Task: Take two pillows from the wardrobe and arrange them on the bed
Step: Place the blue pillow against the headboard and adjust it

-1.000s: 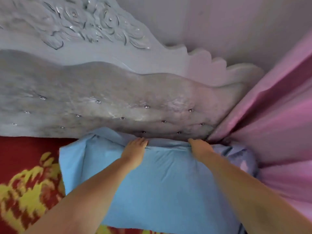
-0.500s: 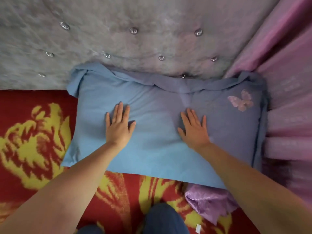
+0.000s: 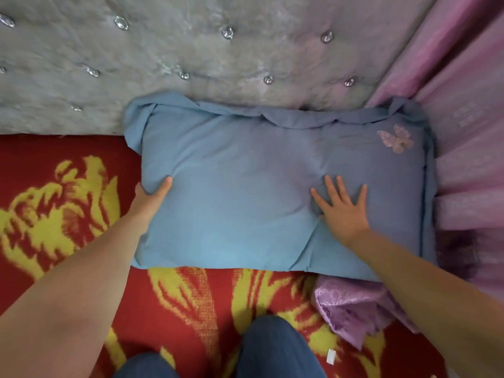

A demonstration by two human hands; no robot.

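A blue pillow [image 3: 245, 186] with a pink butterfly patch near its right end lies flat on the red and yellow bed cover [image 3: 54, 214], its far edge against the grey tufted headboard [image 3: 191, 45]. My left hand [image 3: 151, 196] grips the pillow's left edge, thumb on top and fingers tucked under. My right hand [image 3: 341, 208] rests flat on the pillow's right half with fingers spread, pressing a dent into it. Only this one pillow is in view.
A pink curtain [image 3: 469, 118] hangs along the right side, touching the pillow's right end. Crumpled purple satin cloth [image 3: 351, 309] lies on the cover just under the pillow's near right corner. My knees in blue trousers [image 3: 272, 350] are at the bottom.
A second ago both hands held the pillow's far edge by the headboard. They then lay flat on top. Now my left hand has slid to the left edge and gripped it.
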